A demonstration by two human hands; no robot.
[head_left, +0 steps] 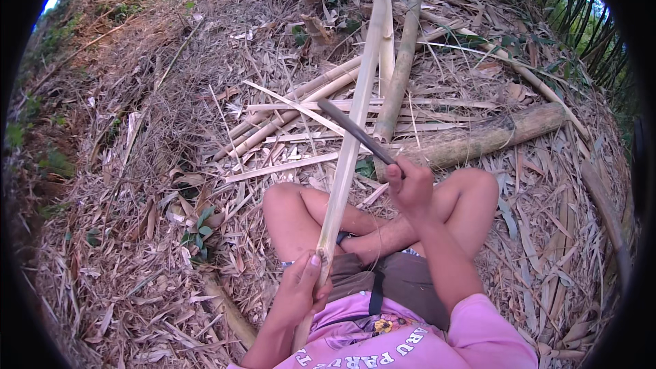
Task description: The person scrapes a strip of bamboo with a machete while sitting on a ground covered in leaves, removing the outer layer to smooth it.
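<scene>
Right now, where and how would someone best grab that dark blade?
Likely by its near end, from the person's right, as the right hand does: the dark blade slants forward and left across the pale bamboo strip, so this end lies clear.

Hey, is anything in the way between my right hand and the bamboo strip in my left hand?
Nothing visible blocks it. Only the dark-bladed knife in your right hand spans the gap, crossing the bamboo strip well beyond your left hand in this view. I can't tell whether the blade touches it.
</scene>
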